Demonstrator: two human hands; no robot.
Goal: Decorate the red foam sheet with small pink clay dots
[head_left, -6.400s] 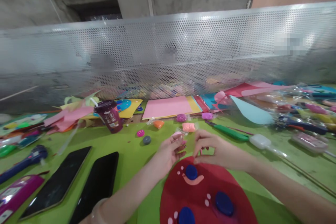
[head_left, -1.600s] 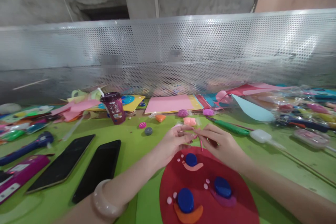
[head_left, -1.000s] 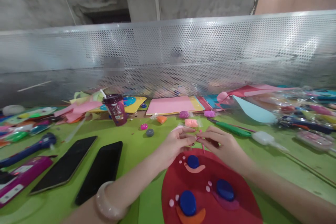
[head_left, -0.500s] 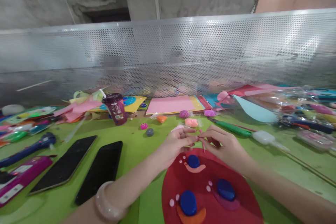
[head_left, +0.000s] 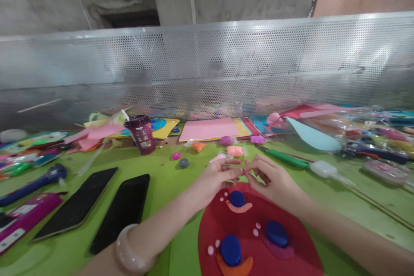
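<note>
Pinched between the fingertips of the left hand (head_left: 215, 180) and the right hand (head_left: 271, 180) was a pink bit (head_left: 245, 173), soft-looking and small, which probably explained why no palm closed round it; it hung just above the far edge of the red disc (head_left: 241, 227), with both wrists angled inward, apparently so that the fingertips could meet. Three blue lids (head_left: 230, 250) lay well apart on the disc, seemingly to give each its own curved strip (head_left: 239, 209) and pale dots (head_left: 210, 250); clay packets (head_left: 234, 151) lay beyond the hands, presumably for easy reach; two phones (head_left: 121, 213) lay left of the disc.
</note>
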